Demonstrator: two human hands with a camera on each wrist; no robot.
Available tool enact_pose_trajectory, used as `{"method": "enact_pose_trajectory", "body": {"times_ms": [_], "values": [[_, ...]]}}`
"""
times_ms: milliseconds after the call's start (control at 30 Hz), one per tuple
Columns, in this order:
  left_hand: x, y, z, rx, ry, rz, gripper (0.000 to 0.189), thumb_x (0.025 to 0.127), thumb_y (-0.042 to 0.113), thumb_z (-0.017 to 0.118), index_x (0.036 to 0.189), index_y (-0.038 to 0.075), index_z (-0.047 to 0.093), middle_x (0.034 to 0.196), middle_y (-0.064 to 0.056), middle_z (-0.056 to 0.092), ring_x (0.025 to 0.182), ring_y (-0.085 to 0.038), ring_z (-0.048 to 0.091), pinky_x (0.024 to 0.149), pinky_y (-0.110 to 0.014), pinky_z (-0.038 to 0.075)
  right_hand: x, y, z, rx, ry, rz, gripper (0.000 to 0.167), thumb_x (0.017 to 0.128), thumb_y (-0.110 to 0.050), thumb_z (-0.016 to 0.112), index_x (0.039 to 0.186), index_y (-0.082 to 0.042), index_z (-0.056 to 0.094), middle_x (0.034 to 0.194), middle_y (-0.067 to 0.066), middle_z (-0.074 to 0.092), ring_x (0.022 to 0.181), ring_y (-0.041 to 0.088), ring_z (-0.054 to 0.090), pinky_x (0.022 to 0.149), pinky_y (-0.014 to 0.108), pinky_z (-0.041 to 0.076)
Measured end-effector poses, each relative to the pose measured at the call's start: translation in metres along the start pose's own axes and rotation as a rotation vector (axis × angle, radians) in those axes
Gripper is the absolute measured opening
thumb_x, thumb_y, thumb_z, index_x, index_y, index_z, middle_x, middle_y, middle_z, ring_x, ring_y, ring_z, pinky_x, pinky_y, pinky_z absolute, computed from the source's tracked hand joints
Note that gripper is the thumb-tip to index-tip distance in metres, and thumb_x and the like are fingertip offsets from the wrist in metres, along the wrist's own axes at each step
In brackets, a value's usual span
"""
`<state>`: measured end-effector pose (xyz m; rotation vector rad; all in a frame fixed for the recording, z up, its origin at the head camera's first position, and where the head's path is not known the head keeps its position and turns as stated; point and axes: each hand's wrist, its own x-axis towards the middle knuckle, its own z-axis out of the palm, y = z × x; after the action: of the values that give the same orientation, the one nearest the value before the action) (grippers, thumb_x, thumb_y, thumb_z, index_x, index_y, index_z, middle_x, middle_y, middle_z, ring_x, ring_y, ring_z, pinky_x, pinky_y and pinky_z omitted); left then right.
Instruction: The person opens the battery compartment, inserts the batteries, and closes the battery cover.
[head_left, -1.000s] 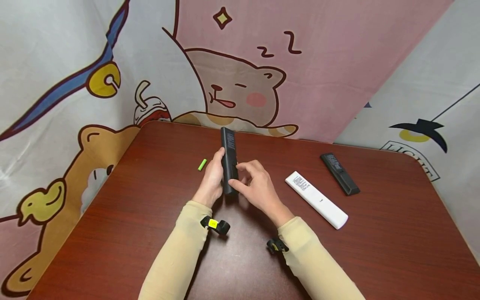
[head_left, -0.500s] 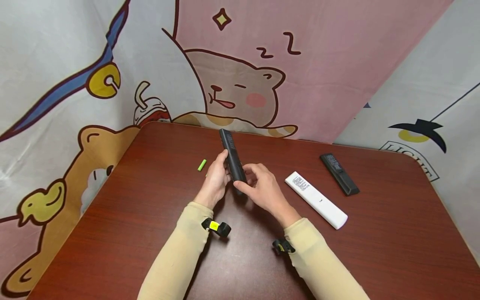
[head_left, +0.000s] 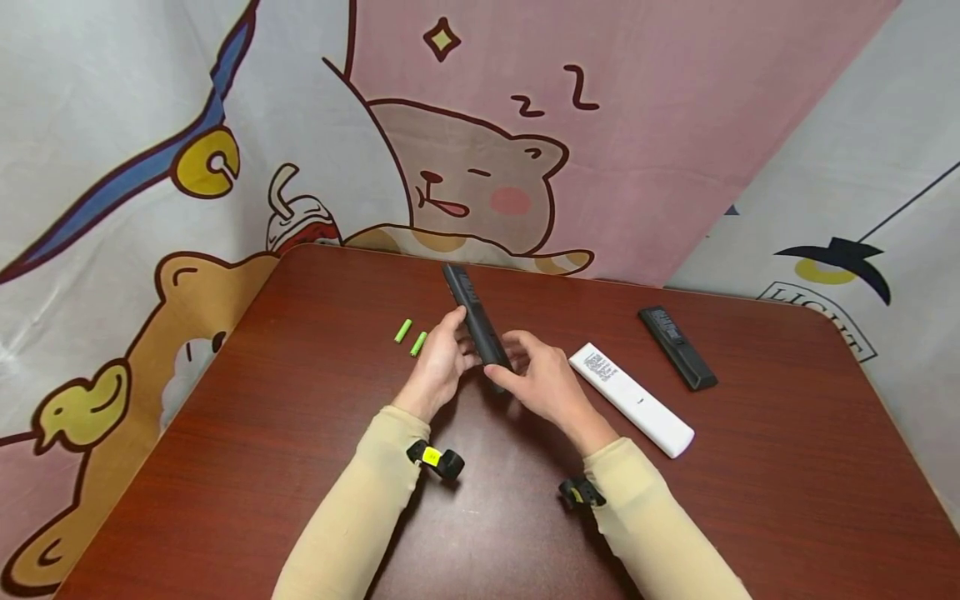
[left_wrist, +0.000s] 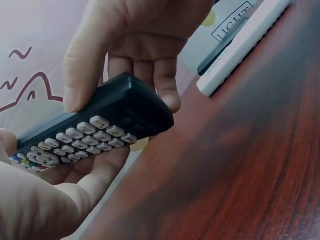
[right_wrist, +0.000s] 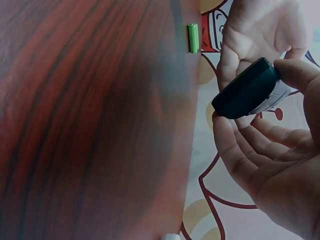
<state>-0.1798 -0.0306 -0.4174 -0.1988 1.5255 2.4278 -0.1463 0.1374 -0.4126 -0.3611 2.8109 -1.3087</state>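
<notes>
A black remote control point(head_left: 478, 321) is held up over the table by both hands, its back with printed text facing the head camera. My left hand point(head_left: 441, 362) grips it around the middle, thumb along the left edge. The right hand point(head_left: 546, 382) pinches the near end, thumb on one side edge and fingertips on the other. Seen from the left wrist, the remote's underside carries rows of pale buttons point(left_wrist: 90, 137). In the right wrist view, the dark end of the remote point(right_wrist: 247, 90) points at the camera between thumb and fingers.
Two green batteries point(head_left: 403, 331) lie on the table left of my left hand. To the right are a white remote point(head_left: 633, 404) and, farther back, a second black remote point(head_left: 678, 347), both back side up. A printed cloth wall point(head_left: 637, 150) stands behind the brown table point(head_left: 247, 433).
Both hands have shifted slightly right and nearer with the black remote, whose near end has swung right. The second green battery has come out from behind the left hand.
</notes>
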Motion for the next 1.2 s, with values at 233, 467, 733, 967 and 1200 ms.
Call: {"method": "enact_pose_trajectory", "body": {"times_ms": [233, 467, 733, 967, 1200], "values": [[-0.001, 0.0, 0.001, 0.033, -0.03, -0.029, 0.046, 0.111, 0.028, 0.035, 0.139, -0.005, 0.05, 0.115, -0.012, 0.062, 0.098, -0.02, 0.063, 0.089, -0.039, 0.054, -0.001, 0.003, -0.004, -0.035, 0.014, -0.01, 0.05, 0.09, -0.025, 0.079, 0.132, -0.004, 0.064, 0.115, 0.011, 0.074, 0.096, 0.026, 0.071, 0.086, 0.046, 0.056], [0.001, 0.004, -0.002, 0.23, -0.085, -0.016, 0.048, 0.11, 0.03, 0.037, 0.141, -0.004, 0.051, 0.125, -0.022, 0.064, 0.1, -0.024, 0.067, 0.091, -0.042, 0.057, 0.0, 0.005, -0.007, -0.087, 0.055, -0.003, 0.046, 0.088, -0.026, 0.08, 0.126, -0.004, 0.067, 0.11, 0.01, 0.074, 0.092, 0.025, 0.07, 0.082, 0.045, 0.055], [-0.001, 0.008, -0.009, 0.356, -0.089, 0.028, 0.042, 0.11, 0.025, 0.039, 0.137, -0.005, 0.051, 0.127, -0.026, 0.061, 0.111, -0.047, 0.063, 0.083, -0.041, 0.06, 0.002, 0.009, -0.009, -0.216, 0.085, 0.036, 0.047, 0.086, -0.028, 0.079, 0.123, -0.002, 0.068, 0.111, 0.014, 0.072, 0.097, 0.031, 0.07, 0.082, 0.047, 0.055], [-0.002, 0.011, -0.019, 0.462, -0.101, 0.048, 0.048, 0.111, 0.027, 0.039, 0.145, -0.006, 0.047, 0.141, -0.032, 0.054, 0.117, -0.05, 0.059, 0.085, -0.041, 0.059, 0.004, 0.014, -0.011, -0.319, 0.102, 0.044, 0.044, 0.084, -0.027, 0.08, 0.118, -0.001, 0.07, 0.104, 0.014, 0.071, 0.089, 0.029, 0.065, 0.078, 0.047, 0.052], [-0.003, 0.015, -0.026, 0.588, -0.085, 0.074, 0.047, 0.111, 0.025, 0.038, 0.146, -0.004, 0.047, 0.141, -0.03, 0.055, 0.116, -0.047, 0.061, 0.086, -0.042, 0.059, 0.003, 0.022, -0.009, -0.385, 0.12, 0.02, 0.045, 0.082, -0.025, 0.081, 0.116, 0.001, 0.07, 0.101, 0.015, 0.069, 0.086, 0.03, 0.064, 0.074, 0.048, 0.053]]}}
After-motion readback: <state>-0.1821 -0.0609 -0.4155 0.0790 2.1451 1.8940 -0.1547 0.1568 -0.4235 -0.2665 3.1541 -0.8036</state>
